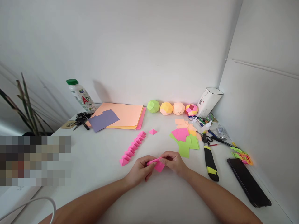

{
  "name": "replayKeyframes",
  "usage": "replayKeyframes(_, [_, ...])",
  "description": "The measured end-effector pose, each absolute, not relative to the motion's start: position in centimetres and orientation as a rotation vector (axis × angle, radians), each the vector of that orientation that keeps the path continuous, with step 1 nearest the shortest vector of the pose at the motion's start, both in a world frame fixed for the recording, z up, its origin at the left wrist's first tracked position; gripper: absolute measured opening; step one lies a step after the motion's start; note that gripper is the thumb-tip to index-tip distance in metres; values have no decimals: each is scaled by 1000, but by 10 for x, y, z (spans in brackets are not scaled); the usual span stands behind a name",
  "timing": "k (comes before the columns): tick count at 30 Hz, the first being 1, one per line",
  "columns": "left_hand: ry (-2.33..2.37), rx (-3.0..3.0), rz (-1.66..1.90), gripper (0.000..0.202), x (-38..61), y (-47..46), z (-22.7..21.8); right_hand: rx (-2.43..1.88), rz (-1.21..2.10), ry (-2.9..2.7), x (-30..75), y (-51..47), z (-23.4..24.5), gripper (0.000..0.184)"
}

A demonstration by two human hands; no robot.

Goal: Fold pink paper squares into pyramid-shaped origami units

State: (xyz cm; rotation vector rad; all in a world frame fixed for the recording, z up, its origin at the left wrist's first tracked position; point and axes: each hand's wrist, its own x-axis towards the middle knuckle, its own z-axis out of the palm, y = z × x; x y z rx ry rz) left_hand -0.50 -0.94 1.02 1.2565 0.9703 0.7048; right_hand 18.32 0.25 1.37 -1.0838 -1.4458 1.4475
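Note:
A small piece of pink paper [159, 166], partly folded, is held between my two hands above the white table. My left hand [141, 169] pinches its left end between thumb and fingers. At its upper right edge, the thumb and fingertips of my right hand [174, 162] close on it. Just beyond my left hand runs a slanting row of folded pink paper pieces [133, 147]. One more folded pink piece [153, 132] lies apart, near the row's far end. Loose pink squares [180, 134] and green squares [184, 148] lie beyond my right hand.
Colored sheets [123, 113] lie at the back, with a purple card [104, 120] on top. Several paper balls [166, 108] line the wall. Right are a box cutter [211, 161], scissors [206, 139] and a black phone-like object [249, 182]. Keys [83, 119] and a bottle [81, 96] stand left.

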Motion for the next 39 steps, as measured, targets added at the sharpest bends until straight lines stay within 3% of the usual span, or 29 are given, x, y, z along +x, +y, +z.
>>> replayKeyframes(21, [977,1219,666,33,-5,-8,14,-1098,1420,-1504,184,-2,18,26])
replayKeyframes(39, [951,1107,728,30,-3,-6,13,-1121,1334,-1614,181,-4,12,20])
